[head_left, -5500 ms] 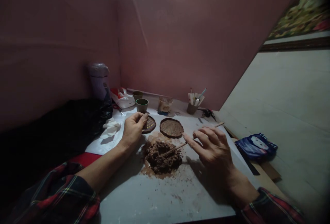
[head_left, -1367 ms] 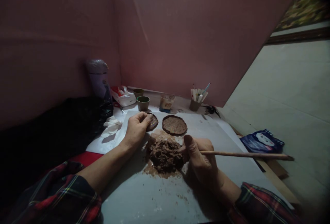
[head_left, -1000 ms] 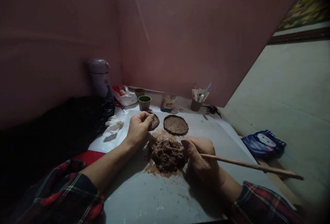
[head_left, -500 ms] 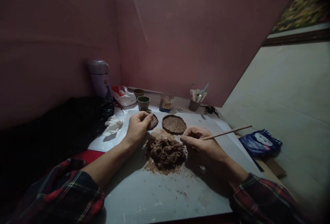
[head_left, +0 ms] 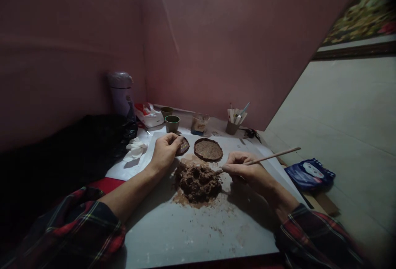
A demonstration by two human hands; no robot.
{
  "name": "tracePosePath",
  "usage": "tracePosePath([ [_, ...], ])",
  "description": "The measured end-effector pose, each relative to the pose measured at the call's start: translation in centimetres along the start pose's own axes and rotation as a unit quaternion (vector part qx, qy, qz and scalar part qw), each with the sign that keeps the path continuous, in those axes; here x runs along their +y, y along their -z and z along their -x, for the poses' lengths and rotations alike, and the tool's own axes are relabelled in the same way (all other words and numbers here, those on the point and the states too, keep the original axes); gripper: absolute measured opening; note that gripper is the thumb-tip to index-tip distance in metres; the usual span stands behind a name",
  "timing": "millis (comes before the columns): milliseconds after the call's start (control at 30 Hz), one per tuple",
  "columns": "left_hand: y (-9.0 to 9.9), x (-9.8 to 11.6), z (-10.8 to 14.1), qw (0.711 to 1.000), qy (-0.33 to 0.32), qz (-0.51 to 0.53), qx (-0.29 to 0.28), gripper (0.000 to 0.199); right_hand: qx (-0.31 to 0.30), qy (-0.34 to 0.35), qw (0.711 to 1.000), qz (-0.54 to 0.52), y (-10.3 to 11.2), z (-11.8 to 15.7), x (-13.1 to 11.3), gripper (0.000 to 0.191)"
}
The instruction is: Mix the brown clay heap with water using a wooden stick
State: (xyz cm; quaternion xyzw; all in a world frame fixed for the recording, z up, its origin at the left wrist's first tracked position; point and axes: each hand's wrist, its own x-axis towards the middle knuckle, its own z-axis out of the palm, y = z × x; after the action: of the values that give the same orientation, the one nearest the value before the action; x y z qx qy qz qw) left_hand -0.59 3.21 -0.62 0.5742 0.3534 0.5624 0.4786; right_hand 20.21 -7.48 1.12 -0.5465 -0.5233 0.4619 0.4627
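Note:
My right hand point(head_left: 243, 166) is closed around a thin wooden-handled tool point(head_left: 272, 155), its tip at the right side of a brown, crumbly clay-like mound point(head_left: 199, 182). Whether that tip is a brush or a blade I cannot tell. My left hand point(head_left: 167, 149) pinches the edge of a small dark brown disc point(head_left: 183, 147), partly hidden behind the fingers. Beyond the mound lies a larger round brown disc point(head_left: 208, 149) with a raised rim, untouched by either hand.
Along the back stand a grey-brown cup point(head_left: 172, 124), a clear container point(head_left: 199, 124) and a holder with pens point(head_left: 233, 126). White gloves point(head_left: 135, 149) and a black plastic bag point(head_left: 77, 153) lie left. A blue pouch point(head_left: 311, 173) sits at right.
My right hand has shifted slightly right, drawing back a little from the mound, and the tool's tip now shows. The left hand stays at the small disc.

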Motion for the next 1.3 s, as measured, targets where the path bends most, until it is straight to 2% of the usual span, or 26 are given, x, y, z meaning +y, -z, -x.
tracePosePath([
  [133,-0.2,0.4,0.2,1.0,0.006,-0.002,0.0,0.026,0.015,0.011,1.0,-0.016,-0.3,0.1,0.1,0.03],
  [333,-0.2,0.4,0.2,1.0,0.003,-0.013,-0.001,0.024,-0.009,-0.064,0.996,-0.065,-0.8,0.2,0.4,0.025],
  [567,-0.1,0.0,0.2,1.0,0.001,-0.007,-0.005,0.024,0.007,-0.077,0.99,-0.114,-0.4,-0.1,0.8,0.021],
  [633,-0.2,0.1,0.2,1.0,0.002,-0.012,-0.005,0.023,0.011,-0.058,0.989,-0.134,-0.3,-0.3,0.9,0.02],
  [733,-0.2,0.3,0.3,1.0,0.003,-0.012,-0.01,0.022,0.023,0.006,0.99,-0.142,-0.5,-0.7,1.3,0.028],
  [867,-0.3,0.5,0.4,1.0,0.005,-0.008,-0.012,0.022,0.045,0.093,0.993,-0.051,-1.1,-0.8,1.9,0.036],
  [933,-0.3,0.4,0.3,1.0,0.006,-0.007,-0.012,0.022,0.041,0.091,0.995,-0.028,-1.2,-0.7,2.0,0.034],
  [1067,-0.2,0.0,0.2,1.0,-0.004,-0.02,-0.014,0.024,0.025,0.037,0.997,-0.056,-0.7,-0.7,1.9,0.025],
  [1300,-0.2,0.4,0.3,1.0,-0.003,-0.024,-0.012,0.022,0.087,0.152,0.979,-0.106,0.4,-0.9,1.8,0.01],
])
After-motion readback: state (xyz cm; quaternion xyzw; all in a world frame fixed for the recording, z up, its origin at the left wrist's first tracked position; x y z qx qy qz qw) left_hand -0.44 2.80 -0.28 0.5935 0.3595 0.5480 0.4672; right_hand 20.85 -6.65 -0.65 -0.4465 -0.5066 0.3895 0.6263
